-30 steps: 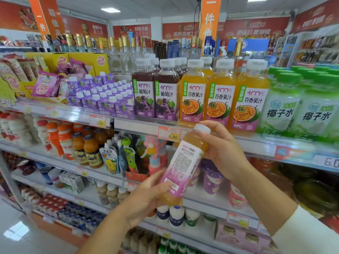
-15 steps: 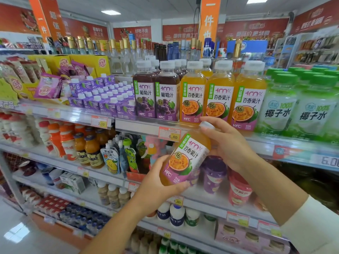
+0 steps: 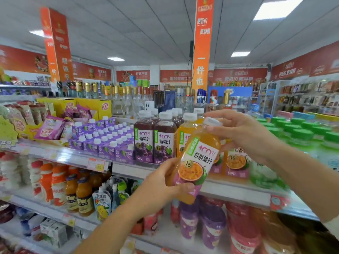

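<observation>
- Passion fruit juice bottle (image 3: 200,156) is held tilted between both grips, label facing out, just in front of the shelf (image 3: 238,196).
- Left grip (image 3: 161,184) is wrapped round the bottom end; right grip (image 3: 244,136) is pinched at the neck, under the white cap (image 3: 212,121).
- Looks like it's being shelved, so it should probably be straightened upright first, then slid in beside the same-flavour bottles (image 3: 236,160) behind the right grip.

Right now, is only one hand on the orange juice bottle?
No, the left hand grips the bottle near its base and the right hand holds its neck.
</observation>
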The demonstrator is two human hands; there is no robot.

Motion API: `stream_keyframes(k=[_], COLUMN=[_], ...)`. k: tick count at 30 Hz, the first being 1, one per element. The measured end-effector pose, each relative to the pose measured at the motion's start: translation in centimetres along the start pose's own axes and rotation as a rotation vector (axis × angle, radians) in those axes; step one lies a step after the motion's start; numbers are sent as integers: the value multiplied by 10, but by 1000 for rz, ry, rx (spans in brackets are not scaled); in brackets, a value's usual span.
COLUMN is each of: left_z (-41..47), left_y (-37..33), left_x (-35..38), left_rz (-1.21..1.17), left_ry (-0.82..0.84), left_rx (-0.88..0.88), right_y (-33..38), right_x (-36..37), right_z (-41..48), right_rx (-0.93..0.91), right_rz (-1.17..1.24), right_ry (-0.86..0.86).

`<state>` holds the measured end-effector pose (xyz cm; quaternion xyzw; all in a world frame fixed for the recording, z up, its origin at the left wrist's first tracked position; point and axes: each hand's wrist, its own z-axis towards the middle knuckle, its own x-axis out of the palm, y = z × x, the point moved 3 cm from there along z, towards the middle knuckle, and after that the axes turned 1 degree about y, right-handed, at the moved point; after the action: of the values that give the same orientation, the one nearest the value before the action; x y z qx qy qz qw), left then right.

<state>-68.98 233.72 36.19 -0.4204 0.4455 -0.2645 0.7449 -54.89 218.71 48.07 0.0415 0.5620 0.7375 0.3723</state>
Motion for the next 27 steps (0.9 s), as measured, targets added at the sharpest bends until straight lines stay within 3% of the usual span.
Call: stream_keyframes(k=[5,9,13,20,27], left_z=[35,65,97,127,143], left_y=[-58,-86,-92,-83,-61], left_x=[-47,-73,-75,-57,-60], left_rz=[325,525,769,721,512], left_ry=[-213,-405,-395,-213,-342], left_rx=[266,358,394,407,460], right_y=[69,107,116,82,29], right_x=[-35,-61,-76,-83,-58], right_z=[25,53,83,130,174], right_rx=[-196,-284,-286,-237,-42], right_rz=[-113,-154,-215,-229,-376], right_ry=[-123,-252,-326,-352,-76])
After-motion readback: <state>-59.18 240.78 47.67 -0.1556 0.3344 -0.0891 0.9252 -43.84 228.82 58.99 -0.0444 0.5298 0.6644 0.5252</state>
